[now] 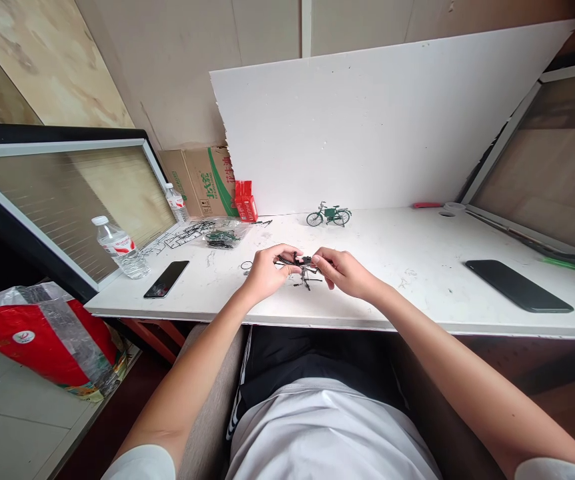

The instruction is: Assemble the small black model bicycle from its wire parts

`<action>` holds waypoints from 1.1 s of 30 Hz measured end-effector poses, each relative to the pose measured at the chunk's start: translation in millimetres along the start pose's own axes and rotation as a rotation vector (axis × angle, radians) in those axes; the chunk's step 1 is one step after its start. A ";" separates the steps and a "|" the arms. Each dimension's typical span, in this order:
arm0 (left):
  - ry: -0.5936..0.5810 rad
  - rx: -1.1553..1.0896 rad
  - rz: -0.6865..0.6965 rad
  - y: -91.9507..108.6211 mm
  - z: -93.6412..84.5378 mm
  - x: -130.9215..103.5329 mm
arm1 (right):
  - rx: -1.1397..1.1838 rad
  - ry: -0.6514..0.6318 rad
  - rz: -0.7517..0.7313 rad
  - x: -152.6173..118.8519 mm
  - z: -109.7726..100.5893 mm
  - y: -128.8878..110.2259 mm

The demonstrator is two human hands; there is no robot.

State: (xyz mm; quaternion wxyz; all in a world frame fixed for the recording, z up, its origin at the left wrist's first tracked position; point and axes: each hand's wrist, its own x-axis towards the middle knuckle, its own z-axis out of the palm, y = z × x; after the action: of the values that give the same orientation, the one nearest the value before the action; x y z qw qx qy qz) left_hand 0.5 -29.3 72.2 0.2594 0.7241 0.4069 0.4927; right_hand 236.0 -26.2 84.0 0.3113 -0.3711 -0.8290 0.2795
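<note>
My left hand (265, 272) and my right hand (343, 271) meet above the white table near its front edge. Between them is a small black plastic model part (303, 260), pinched at its left side by my left fingers. The right fingertips grip its other end, and they hide its exact shape. Below the hands, thin black model pieces (308, 283) lie on the tabletop. A small black ring (246, 265) rests just left of my left hand. Farther back stands a green model bicycle (328, 215), upright.
At the back left lie black sprue frames (190, 233) and a clear bag of green and black parts (223, 237). Water bottles (123, 248), a red box (246, 201) and a carton (202, 181) stand there. A phone (166, 279) lies left, a dark flat object (519, 285) right.
</note>
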 end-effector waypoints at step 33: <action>-0.031 0.096 -0.013 -4.4 2.3 -0.9 | 0.023 -0.124 0.026 1.1 1.2 18.2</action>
State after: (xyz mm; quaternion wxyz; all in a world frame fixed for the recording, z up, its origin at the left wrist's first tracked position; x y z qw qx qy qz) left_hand 1.0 -27.6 67.5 0.2339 0.7406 0.4305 0.4598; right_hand 242.6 -15.3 70.9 0.2600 -0.3601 -0.8385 0.3156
